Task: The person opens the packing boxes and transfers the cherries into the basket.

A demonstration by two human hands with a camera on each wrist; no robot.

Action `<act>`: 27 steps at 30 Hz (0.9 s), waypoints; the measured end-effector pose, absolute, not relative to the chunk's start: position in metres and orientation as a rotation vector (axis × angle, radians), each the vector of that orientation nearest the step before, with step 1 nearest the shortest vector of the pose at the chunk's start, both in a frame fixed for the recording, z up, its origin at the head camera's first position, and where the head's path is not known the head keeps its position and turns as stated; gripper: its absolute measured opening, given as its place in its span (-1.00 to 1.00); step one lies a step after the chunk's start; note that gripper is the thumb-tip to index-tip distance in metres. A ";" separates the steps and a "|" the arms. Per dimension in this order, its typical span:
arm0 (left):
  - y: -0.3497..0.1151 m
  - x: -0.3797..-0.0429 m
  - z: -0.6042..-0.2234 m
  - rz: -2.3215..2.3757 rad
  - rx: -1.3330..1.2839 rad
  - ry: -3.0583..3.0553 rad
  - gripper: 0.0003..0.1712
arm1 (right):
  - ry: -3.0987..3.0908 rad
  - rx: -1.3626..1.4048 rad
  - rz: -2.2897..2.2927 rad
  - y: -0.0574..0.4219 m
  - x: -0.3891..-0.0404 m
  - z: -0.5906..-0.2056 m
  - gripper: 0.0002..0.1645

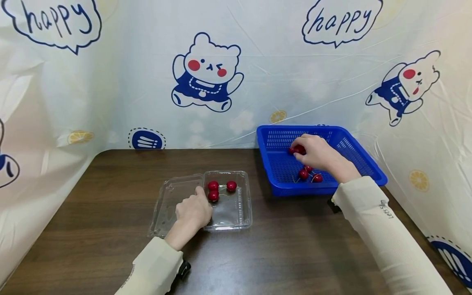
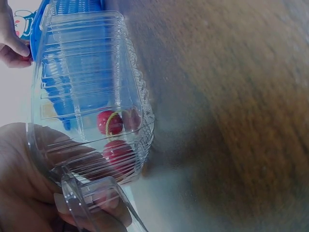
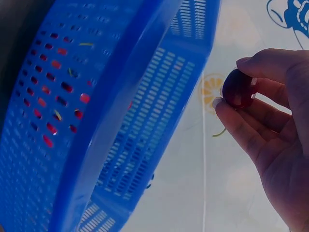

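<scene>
My right hand (image 1: pixel 317 152) is over the blue basket (image 1: pixel 274 186). In the right wrist view it pinches a dark red cherry (image 3: pixel 238 89) between thumb and fingertips, a stem hanging below. More cherries (image 1: pixel 303 174) with stems lie in the basket under that hand. At the hinge side of an opened clear plastic box (image 1: pixel 245 205), my left hand (image 1: pixel 194 210) grips the edge with curled fingers, seen through the plastic in the left wrist view. Three red cherries (image 1: pixel 213 185) sit toward the far end of the box.
The box's clear lid (image 1: pixel 164 205) lies folded out to the left on the dark wooden table (image 1: pixel 110 221). Behind the table hangs a pale printed curtain (image 1: pixel 147 82), close to the basket's far side; it also runs down both sides.
</scene>
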State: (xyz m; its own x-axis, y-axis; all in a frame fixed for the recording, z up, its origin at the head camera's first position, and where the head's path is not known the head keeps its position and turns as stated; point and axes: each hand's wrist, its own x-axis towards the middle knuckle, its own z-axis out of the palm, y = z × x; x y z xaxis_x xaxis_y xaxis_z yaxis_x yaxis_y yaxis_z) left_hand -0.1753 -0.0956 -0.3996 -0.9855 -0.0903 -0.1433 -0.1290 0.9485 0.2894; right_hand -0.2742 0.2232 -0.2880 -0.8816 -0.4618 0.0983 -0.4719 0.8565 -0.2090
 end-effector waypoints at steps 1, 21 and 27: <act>-0.096 -0.175 -0.399 0.454 -0.169 2.974 -0.74 | -2.992 0.740 0.354 0.225 -0.274 -0.288 -0.68; -0.095 -0.175 -0.398 0.448 -0.174 2.958 -0.68 | -3.103 0.643 0.315 0.253 -0.281 -0.306 -0.66; -0.095 -0.175 -0.399 0.454 -0.179 2.963 -0.69 | -3.154 0.610 0.309 0.259 -0.283 -0.313 -0.64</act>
State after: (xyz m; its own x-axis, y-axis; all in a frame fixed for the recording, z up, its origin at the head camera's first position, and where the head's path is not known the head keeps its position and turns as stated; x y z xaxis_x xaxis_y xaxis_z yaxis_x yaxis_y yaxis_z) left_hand -0.1751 -0.0953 -0.3986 -0.9833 -0.0962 -0.1545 -0.1380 0.9475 0.2884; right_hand -0.2825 0.2589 -0.3134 -0.9250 -0.3771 -0.0474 -0.3608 0.9103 -0.2029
